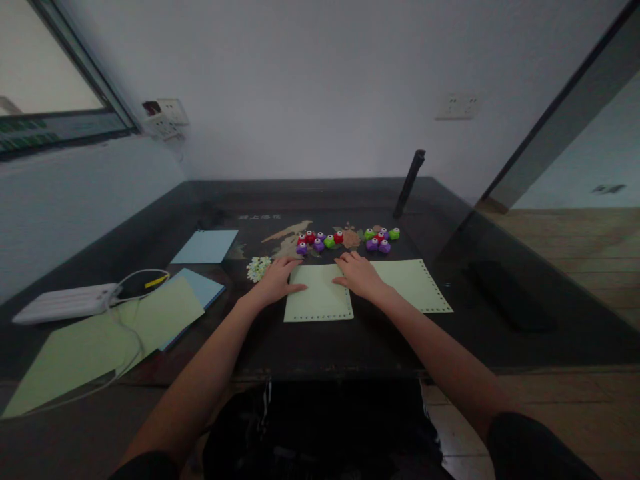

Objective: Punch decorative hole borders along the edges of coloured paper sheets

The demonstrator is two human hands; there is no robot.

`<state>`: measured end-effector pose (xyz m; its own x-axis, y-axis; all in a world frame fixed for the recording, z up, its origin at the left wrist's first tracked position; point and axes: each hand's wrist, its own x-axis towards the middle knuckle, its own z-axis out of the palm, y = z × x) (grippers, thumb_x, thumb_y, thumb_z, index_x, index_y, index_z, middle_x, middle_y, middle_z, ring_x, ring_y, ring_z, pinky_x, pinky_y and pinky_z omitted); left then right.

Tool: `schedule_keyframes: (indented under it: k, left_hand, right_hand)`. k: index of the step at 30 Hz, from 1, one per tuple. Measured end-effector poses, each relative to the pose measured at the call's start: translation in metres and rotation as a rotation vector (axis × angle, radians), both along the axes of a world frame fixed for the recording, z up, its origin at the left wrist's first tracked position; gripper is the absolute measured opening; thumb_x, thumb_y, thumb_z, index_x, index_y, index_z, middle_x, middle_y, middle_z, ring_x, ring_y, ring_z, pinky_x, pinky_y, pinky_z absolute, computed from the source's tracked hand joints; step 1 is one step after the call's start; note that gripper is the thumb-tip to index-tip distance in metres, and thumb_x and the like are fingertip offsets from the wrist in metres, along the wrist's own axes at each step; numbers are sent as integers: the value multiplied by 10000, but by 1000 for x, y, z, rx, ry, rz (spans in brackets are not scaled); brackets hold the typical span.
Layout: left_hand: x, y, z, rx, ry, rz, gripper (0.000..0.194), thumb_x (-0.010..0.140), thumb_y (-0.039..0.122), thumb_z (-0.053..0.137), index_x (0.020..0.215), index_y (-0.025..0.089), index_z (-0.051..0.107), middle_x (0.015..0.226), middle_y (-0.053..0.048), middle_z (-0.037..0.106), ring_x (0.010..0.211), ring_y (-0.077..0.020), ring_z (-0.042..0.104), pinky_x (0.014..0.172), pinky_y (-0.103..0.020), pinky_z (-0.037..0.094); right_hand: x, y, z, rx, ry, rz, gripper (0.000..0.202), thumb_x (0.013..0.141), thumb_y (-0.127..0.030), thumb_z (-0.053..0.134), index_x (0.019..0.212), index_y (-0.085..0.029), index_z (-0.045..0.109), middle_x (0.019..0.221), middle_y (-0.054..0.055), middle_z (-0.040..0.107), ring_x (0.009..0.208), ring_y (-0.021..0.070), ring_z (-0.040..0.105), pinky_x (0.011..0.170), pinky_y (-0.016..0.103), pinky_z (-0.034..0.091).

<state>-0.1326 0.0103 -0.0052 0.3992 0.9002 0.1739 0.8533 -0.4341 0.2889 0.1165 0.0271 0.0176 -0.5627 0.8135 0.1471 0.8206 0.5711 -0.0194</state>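
L hand (275,279) & R hand (361,275) spread on sheet (319,293). It's dotted bottom & right (holes?), left side plain: prob. half done, half left.

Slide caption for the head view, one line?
Left hand and right hand flank a pale green sheet, small red, purple and green toys beyond it on a dark table.

Both hands (273,283) (361,275), fingers (297,288) on pale sheet (319,303), colourful toys (319,245) beyond
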Motion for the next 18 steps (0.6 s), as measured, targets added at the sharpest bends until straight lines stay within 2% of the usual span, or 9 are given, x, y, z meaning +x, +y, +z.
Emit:
schedule_keyframes:
  k: [4, 12, 18]
  left_hand:
    - [0, 2, 0, -8, -13, -6, 604, 724, 484, 661, 1220, 162, 539, 1202, -148, 528, 1126, -281, 487, 960, -435, 374]
    - [1, 1, 2, -7, -53, 2, 597, 690, 476, 696, 1181, 165, 561, 1168, -132, 537, 1108, -267, 493, 972, -413, 366]
    - [4, -2, 8, -7, -75, 9, 580, 680, 452, 709, 1161, 174, 541, 1179, -127, 536, 1122, -269, 493, 971, -414, 371]
  right_hand:
    - [4, 0, -6, 3, 6, 7, 440, 831, -371, 593, 1183, -106, 584, 1147, 174, 558, 1078, 313, 467, 861, 399, 408]
    - [7, 0, -10, 16, 92, 14, 383, 818, -319, 611, 1151, -131, 602, 1113, 153, 554, 1058, 291, 475, 866, 387, 404]
    - [10, 8, -13, 40, 270, -11, 209, 789, -213, 619, 993, -170, 631, 1029, 101, 597, 989, 247, 515, 816, 346, 405]
